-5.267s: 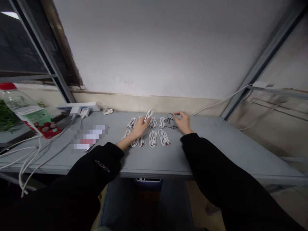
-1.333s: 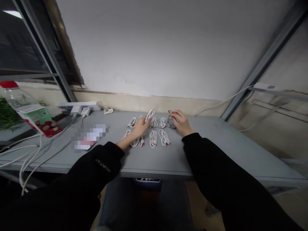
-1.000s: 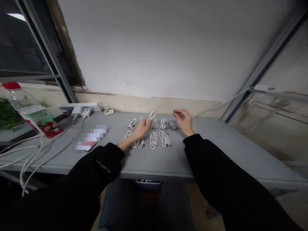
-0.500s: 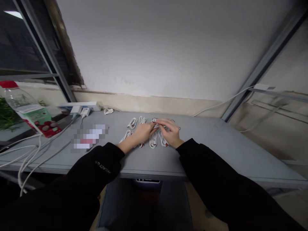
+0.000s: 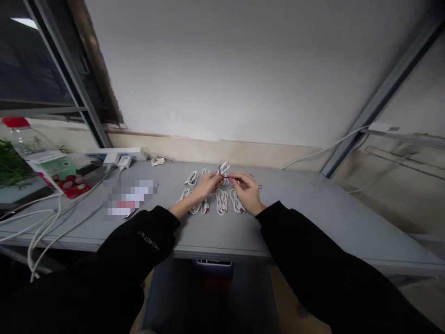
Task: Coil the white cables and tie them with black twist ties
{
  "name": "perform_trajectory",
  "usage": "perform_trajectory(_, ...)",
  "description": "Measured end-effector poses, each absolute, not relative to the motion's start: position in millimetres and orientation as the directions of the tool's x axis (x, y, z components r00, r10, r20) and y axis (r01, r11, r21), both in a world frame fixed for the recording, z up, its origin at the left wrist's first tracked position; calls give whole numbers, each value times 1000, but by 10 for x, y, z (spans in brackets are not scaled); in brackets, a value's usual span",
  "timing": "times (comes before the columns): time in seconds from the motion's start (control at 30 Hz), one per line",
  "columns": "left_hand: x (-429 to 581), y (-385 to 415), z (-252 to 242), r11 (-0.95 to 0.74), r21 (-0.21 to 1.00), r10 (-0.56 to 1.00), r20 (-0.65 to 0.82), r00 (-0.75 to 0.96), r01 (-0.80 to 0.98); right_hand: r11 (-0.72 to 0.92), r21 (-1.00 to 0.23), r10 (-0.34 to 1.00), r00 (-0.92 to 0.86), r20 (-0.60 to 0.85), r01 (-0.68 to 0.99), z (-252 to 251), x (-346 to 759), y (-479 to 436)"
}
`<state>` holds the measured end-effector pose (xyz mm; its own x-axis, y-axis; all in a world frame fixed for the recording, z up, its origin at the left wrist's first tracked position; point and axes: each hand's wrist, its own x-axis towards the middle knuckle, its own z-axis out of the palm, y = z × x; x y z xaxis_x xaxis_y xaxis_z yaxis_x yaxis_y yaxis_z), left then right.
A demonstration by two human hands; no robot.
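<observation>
Coil (image 5: 225, 166) of white cable stands raised off the bench (image 5: 313, 208) in the left hand (image 5: 208, 184), the thumb and fingers pinching its near end. Taking twelve o'clock as straight away toward the wall, it lies at about one to two o'clock from that hand and ten o'clock from the right hand (image 5: 247, 188). Its long axis slants along the one-to-seven line, with the far end free of the fingers. The left hand is the nearer, being in contact; the right hand is close by, fingertips pressed together on a thin dark tie (image 5: 225, 176). The tie runs roughly nine to three between the two hands, crossing the coil's axis by its near end. Everything hinges on that crossing, as I judge it, and I cannot tell whether the tie passes around the coil or only beside it. More dark strands (image 5: 260, 186) lie at three o'clock, just beside the right hand and mostly hidden by it. On the bench, the front row (image 5: 221, 202) of similar coils sits at six o'clock from the gap between the hands, partly covered by the left forearm; the back row (image 5: 192, 178) shows between nine and ten from the left hand. Well apart that way are a phone (image 5: 134, 197), blurred over, and a power strip (image 5: 132, 153).
</observation>
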<state>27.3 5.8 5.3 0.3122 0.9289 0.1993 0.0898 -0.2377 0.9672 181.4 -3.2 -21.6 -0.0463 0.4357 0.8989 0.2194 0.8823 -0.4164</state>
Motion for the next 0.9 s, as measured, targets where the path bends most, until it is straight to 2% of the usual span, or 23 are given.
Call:
perform_trajectory(0.07, 269, 46, 69, -139, 988, 919, 152, 364, -60, 833, -530, 540, -19, 842, 160, -241, 1818, 11)
perform_trajectory(0.13, 269, 34, 68, -111, 983, 901, 162, 403, -147, 769, -633, 637, -14, 771, 94, -262, 1824, 51)
perform_trajectory(0.27, 273, 11, 68, -126, 988, 899, 152, 410, -88, 680, -733, 733, -40, 679, 6, -282, 1827, 86)
perform_trajectory(0.53, 261, -17, 89, -155, 988, 898, 150, 413, -22, 604, -796, 791, -96, 604, -38, -246, 1813, 51)
perform_trajectory(0.9, 251, 12, 79, -87, 995, 936, 97, 338, -46, 629, -775, 766, -125, 631, -61, -256, 1786, 54)
